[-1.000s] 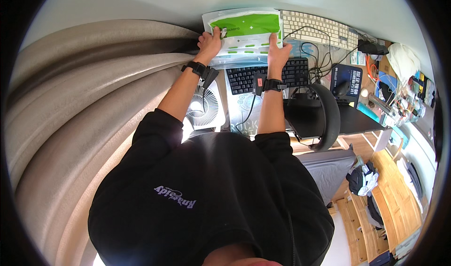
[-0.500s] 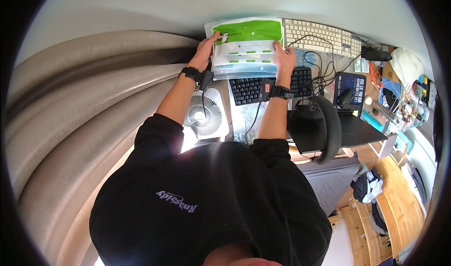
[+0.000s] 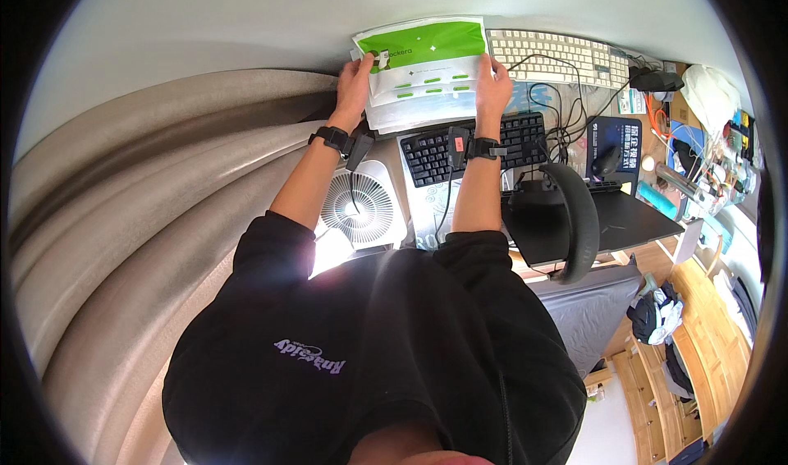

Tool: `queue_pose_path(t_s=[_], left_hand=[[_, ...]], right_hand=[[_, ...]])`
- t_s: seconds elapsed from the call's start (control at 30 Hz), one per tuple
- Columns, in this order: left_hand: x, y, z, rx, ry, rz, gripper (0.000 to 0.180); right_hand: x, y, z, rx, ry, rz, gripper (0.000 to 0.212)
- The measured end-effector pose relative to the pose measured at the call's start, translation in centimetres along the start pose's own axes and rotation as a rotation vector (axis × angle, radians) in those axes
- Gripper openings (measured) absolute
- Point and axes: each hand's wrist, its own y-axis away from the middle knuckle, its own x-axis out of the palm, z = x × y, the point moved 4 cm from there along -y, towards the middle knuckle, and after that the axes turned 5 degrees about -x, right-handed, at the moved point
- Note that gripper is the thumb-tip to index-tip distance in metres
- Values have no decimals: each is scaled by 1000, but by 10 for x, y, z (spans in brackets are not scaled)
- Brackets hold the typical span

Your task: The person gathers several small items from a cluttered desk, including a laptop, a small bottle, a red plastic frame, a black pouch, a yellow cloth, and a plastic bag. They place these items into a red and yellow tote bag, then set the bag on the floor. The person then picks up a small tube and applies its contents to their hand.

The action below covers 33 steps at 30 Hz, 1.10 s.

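Observation:
Both my arms reach forward to a flat green and white plastic package (image 3: 435, 42) at the far side of the desk. My left hand (image 3: 354, 87) grips its left edge, with the thumb on the front. At the right edge, my right hand (image 3: 493, 87) is closed on the same package, thumb on top and fingers partly hidden behind it. Other white or clear flat packs (image 3: 419, 112) show under its near edge. A black keyboard (image 3: 428, 155) lies just nearer to me, beneath my right wrist.
To the right of the package is a cream keyboard (image 3: 558, 57), with tangled black cables (image 3: 566, 124) near it. A white fan-like unit (image 3: 359, 205) stands left of the black keyboard. Black headphones (image 3: 574, 223) hang at the right, by a dark panel (image 3: 632, 225). Beige curtains (image 3: 148, 178) fill the left.
The package has tilted, its right side rising, and shifted slightly up and left in view. My right hand has moved up along its right edge; both hands keep their hold.

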Motion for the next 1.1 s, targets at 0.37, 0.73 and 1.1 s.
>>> queue_pose_path(t_s=[0.37, 0.73, 1.1], left_hand=[[32, 61, -34, -85, 167, 33, 96], [27, 45, -10, -116, 146, 40, 95], [28, 3, -6, -182, 202, 25, 82]], right_hand=[[-21, 27, 30, -4, -127, 127, 69], [-26, 37, 33, 27, -137, 122, 60], [-3, 17, 2, 165, -410, 140, 61]])
